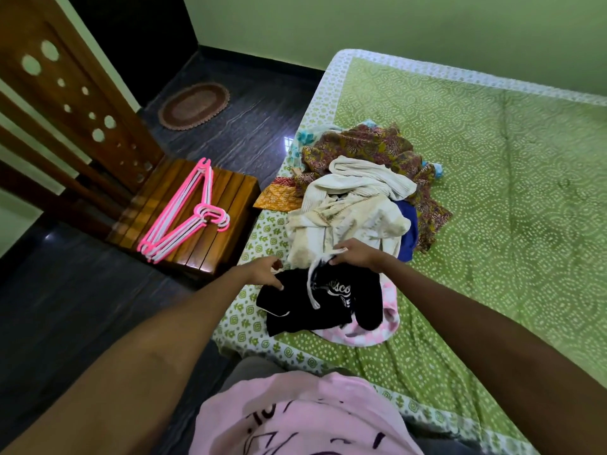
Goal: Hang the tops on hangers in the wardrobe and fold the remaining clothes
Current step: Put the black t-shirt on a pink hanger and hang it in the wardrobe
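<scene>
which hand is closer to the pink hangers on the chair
Left. The left hand is at the black top's edge, on the side toward the hangers; the right hand is farther away, over the pile.

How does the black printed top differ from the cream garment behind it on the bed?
The black printed top is dark with white lettering and a white drawstring; the cream garment is pale and plain. The black top lies nearest the person, with the left hand and right hand both on it; the cream garment is untouched. The black top partly covers a pink cloth; the cream garment tops the main heap. Both are crumpled, unfolded.
</scene>
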Available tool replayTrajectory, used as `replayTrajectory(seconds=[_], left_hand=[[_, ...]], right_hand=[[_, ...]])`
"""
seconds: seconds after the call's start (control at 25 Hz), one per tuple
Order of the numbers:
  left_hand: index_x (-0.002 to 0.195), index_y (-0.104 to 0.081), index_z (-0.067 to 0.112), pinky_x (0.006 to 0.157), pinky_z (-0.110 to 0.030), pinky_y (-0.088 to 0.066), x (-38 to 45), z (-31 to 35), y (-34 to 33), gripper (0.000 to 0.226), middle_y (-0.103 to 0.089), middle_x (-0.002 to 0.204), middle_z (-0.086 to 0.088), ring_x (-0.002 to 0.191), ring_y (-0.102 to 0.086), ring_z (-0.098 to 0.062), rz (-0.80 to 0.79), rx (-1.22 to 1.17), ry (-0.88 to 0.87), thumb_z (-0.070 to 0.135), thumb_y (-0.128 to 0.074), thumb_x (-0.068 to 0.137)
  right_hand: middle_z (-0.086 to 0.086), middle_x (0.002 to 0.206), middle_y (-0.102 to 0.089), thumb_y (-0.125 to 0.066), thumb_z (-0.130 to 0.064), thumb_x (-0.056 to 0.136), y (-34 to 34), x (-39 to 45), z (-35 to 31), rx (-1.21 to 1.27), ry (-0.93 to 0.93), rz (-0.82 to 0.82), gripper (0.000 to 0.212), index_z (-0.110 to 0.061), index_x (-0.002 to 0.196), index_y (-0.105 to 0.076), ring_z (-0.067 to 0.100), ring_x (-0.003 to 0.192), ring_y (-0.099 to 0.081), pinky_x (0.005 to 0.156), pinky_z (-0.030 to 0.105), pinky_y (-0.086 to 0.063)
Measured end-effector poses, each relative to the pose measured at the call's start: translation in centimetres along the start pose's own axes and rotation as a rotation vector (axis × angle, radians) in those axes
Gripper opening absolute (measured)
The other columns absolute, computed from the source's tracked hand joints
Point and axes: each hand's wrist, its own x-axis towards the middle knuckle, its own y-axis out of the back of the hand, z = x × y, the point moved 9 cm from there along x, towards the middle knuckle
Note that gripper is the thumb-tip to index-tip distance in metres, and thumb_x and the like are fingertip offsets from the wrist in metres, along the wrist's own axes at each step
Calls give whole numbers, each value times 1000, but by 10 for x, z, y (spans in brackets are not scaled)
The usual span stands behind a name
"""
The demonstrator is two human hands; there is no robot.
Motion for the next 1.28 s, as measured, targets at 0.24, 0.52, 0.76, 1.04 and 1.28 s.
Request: replayTrajectory(seconds=[0.24, 0.52, 0.76, 1.04, 1.28], left_hand=[[141, -28, 18, 104, -38, -38, 10, 37, -10, 85, -42, 136, 1, 126, -42, -17, 144, -320, -270, 27, -79, 74], [102, -53, 7, 67, -30, -38, 26, -30, 12, 10, -56, 84, -12, 80, -52, -28, 528, -284, 30, 4, -46, 94], [74, -51, 12, 69, -32, -41, -3, -62, 32, 23, -49, 77, -5, 66, -50, -21, 35, -421, 238, 15, -43, 95], [94, -65, 1, 76, -32, -45, 24, -22, 132, 9, -64, 99, -19, 92, -60, -31, 462, -300, -106, 3, -60, 86], [123, -46, 4, 78, -33, -41, 61, -8, 136, 35, -48, 113, -7, 98, -50, -23, 426, -326, -121, 8, -57, 91]], right_hand=[[10, 87, -68, -55, -17, 93, -2, 6, -38, 538, -137, -45, 12, -8, 93, -64, 21, 75, -65, 72, 30, -52], [10, 79, -68, -55, -23, 91, -9, 5, -38, 744, -243, -206, 20, -5, 92, -62, 21, 66, -66, 72, 31, -54], [5, 97, -65, -70, -24, 83, -18, -20, 12, -130, -436, -469, 30, -4, 103, -60, 21, 88, -63, 75, 27, -53], [14, 104, -59, -67, -13, 82, 61, 31, 1, -336, -240, 203, 26, 2, 102, -59, 32, 105, -55, 81, 34, -43], [16, 107, -57, -53, -8, 81, 87, 46, 7, -339, -221, 717, 26, -6, 106, -57, 36, 105, -51, 86, 45, -45]])
